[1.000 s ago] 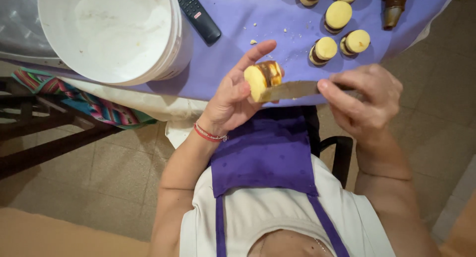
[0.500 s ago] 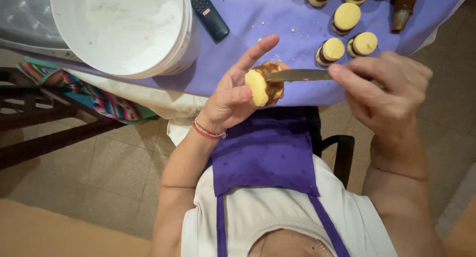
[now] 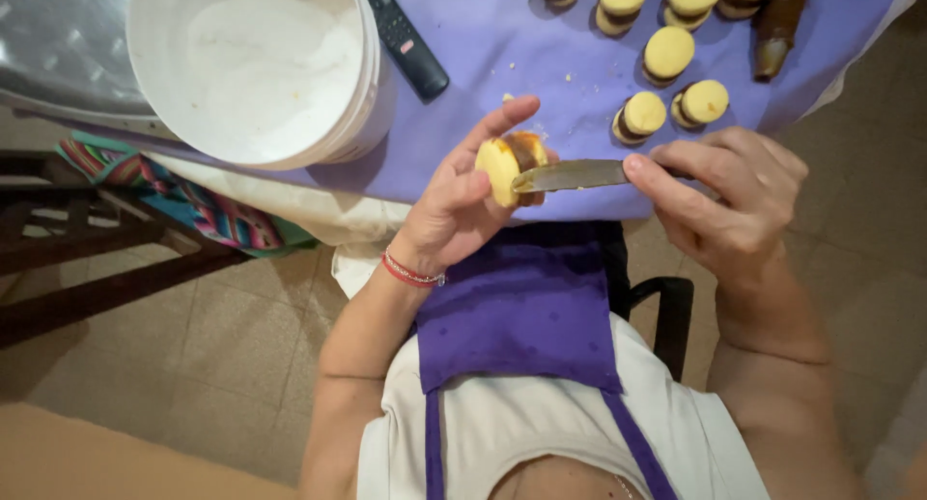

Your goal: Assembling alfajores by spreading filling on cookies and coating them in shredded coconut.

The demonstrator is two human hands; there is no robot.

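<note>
My left hand grips a round sandwich cookie, pale yellow with brown filling showing at its rim, held just over the table's near edge. My right hand holds a table knife by the handle, index finger stretched along the blade. The blade tip lies against the cookie's filled edge. A red bracelet circles my left wrist.
Several finished sandwich cookies lie on the purple tablecloth at the back right, beside a brown piping bag. A white bucket of white powder stands at the left, a black remote next to it. Wooden chair left.
The cookie and knife stayed together in my hands; the blade has shifted along the cookie's edge, and both hands sit slightly higher against the table edge.
</note>
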